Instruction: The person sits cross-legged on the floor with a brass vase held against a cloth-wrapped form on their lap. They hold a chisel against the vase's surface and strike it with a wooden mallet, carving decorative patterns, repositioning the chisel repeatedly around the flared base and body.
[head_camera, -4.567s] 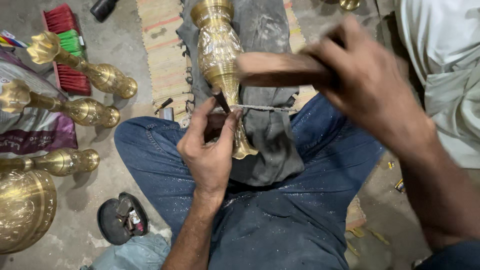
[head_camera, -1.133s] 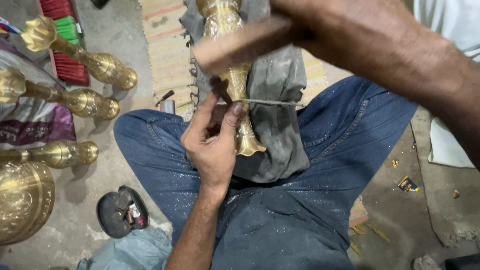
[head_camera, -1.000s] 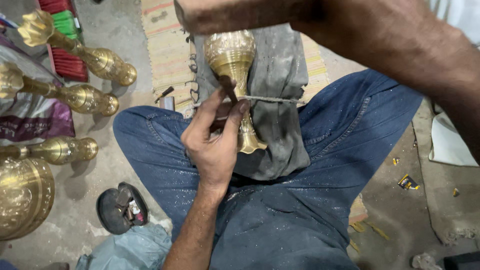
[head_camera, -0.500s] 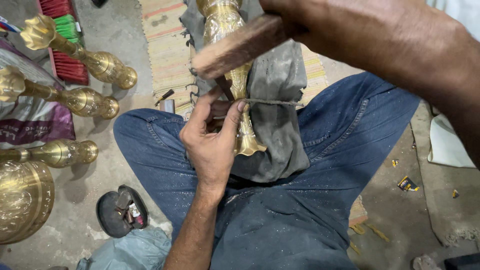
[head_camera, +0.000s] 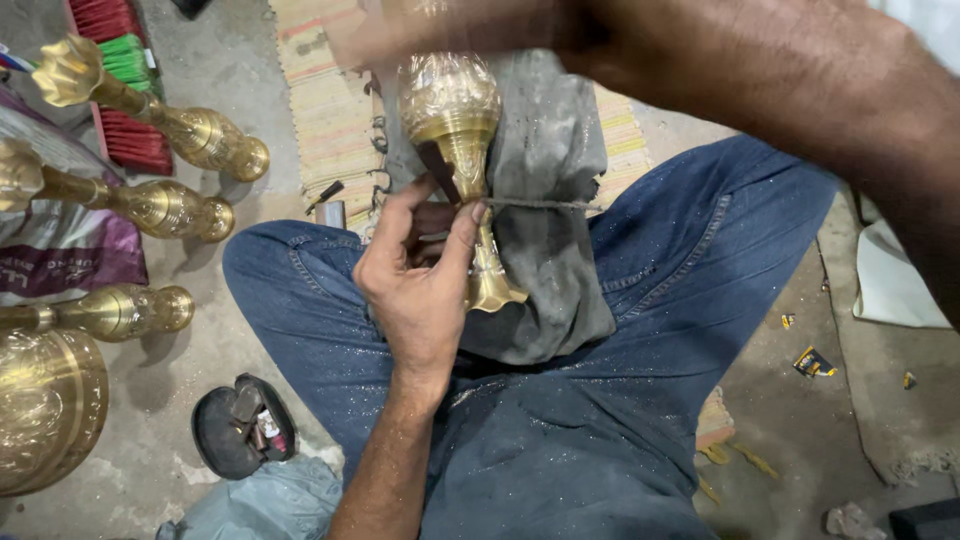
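Head-view footage shows a brass stand (head_camera: 462, 150) laid on a grey cloth (head_camera: 545, 200) across the lap, its engraving judged unfinished, while a small chisel (head_camera: 437, 172) is pinched by the left hand (head_camera: 415, 285) and the right hand (head_camera: 640, 40), blurred, cannot be read.

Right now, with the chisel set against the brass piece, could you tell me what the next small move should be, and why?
Probably bring the raised right hand down for one light tap on the chisel. The left hand pinches it against the narrow neck of the brass piece, which lies on a grey cloth across the lap, so a light blow should suit.
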